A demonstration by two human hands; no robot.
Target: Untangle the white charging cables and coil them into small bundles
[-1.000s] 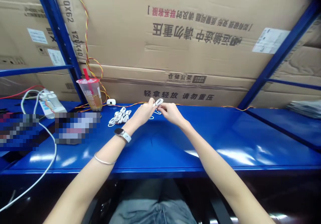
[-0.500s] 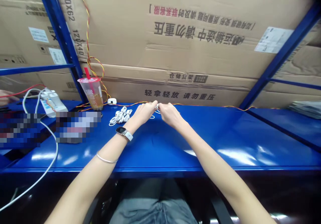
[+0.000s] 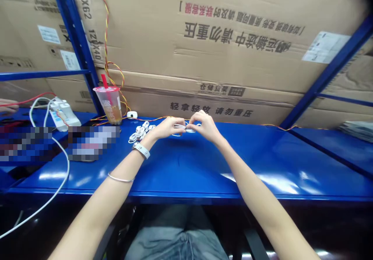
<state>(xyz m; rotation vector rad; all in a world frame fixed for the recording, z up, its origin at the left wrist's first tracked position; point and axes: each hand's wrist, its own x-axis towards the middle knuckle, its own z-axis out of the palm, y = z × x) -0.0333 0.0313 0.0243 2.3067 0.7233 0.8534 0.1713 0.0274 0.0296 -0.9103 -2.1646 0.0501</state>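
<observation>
To the right of the drink cup [image 3: 109, 104] and a little nearer us, we hold a white cable [image 3: 180, 126] over the blue tabletop [image 3: 201, 170]. Our left hand [image 3: 170, 127] pinches it and our right hand [image 3: 204, 125] has thumb and fingertips together on it too, so each grip is clamped on the cable. Between the cup and our left hand lies a cluster of bundled white cables [image 3: 142, 131]. Behind the cup and stretching to its right, a big carton [image 3: 163, 67] reads 轻拿轻放 请勿重压 upright, with a smaller 仓储货架 above; higher still, we see 请勿重压 and a red 联系客服 upside down. The carton's white label [image 3: 325, 47], far right of the cup, is too small for us to read. Left of the cup is a white power strip [image 3: 64, 114]; farther left, another person's hand [image 3: 8, 107] shows.
</observation>
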